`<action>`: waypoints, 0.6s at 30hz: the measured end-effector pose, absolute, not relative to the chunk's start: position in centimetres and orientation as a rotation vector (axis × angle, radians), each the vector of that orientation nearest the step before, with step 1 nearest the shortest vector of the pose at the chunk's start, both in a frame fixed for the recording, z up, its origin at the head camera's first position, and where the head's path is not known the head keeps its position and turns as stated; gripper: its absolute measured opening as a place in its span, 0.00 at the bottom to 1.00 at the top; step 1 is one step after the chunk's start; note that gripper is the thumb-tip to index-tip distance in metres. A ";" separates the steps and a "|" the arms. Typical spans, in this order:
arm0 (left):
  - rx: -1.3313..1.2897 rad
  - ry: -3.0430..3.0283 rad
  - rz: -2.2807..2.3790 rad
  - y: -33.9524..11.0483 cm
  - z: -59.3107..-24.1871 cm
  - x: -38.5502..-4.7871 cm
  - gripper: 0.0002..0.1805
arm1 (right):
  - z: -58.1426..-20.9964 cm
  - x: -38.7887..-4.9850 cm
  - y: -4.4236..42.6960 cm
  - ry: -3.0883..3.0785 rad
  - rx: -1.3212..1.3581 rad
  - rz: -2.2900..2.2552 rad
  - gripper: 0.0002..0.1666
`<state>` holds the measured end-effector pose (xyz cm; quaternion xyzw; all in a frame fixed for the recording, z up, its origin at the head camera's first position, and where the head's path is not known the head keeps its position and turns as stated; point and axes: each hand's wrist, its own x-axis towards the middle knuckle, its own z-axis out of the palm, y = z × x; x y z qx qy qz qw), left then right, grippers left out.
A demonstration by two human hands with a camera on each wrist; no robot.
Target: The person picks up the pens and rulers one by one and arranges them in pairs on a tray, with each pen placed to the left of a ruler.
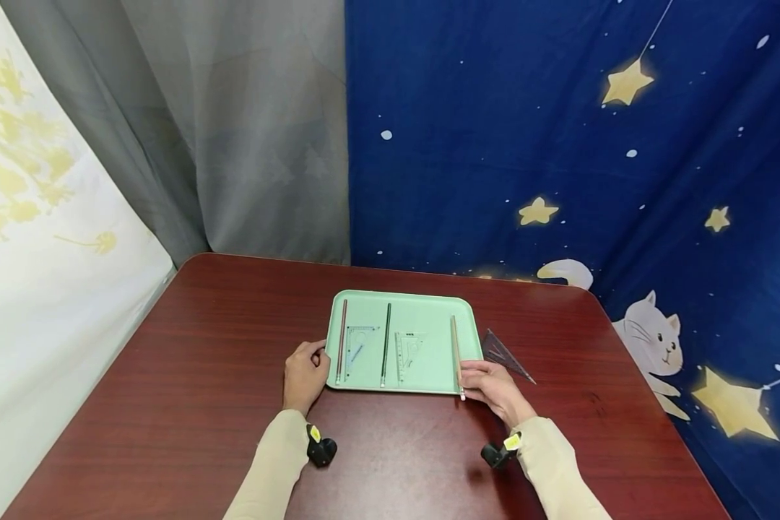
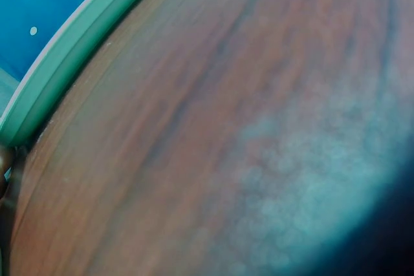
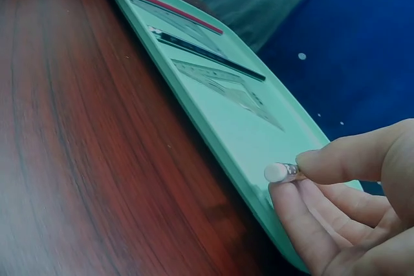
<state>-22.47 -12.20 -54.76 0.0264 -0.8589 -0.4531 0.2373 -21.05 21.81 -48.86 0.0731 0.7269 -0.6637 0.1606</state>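
A pale green tray lies on the table. My left hand holds its left edge with bent fingers; the left wrist view shows mostly the table and the tray's rim. My right hand pinches a light wooden pencil near its white eraser end, over the tray's right side. On the tray lie a red pencil, a clear set square, a black pencil and a second clear set square, left to right.
A dark see-through set square lies on the table just right of the tray, close to my right hand. The reddish-brown table ends at the back before grey and blue curtains.
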 end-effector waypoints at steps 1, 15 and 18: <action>0.075 -2.354 -1.244 -12.2 -54.7 -22.4 0.14 | -48.9 -21.1 21.6 2.071 0.195 -1.894 0.30; 0.078 -2.352 -1.257 -12.2 -54.3 -22.3 0.14 | -49.3 -22.3 19.4 2.096 0.229 -1.896 0.29; 0.075 -2.353 -1.256 -12.2 -54.3 -22.3 0.14 | -49.4 -22.5 19.0 2.101 0.249 -1.908 0.29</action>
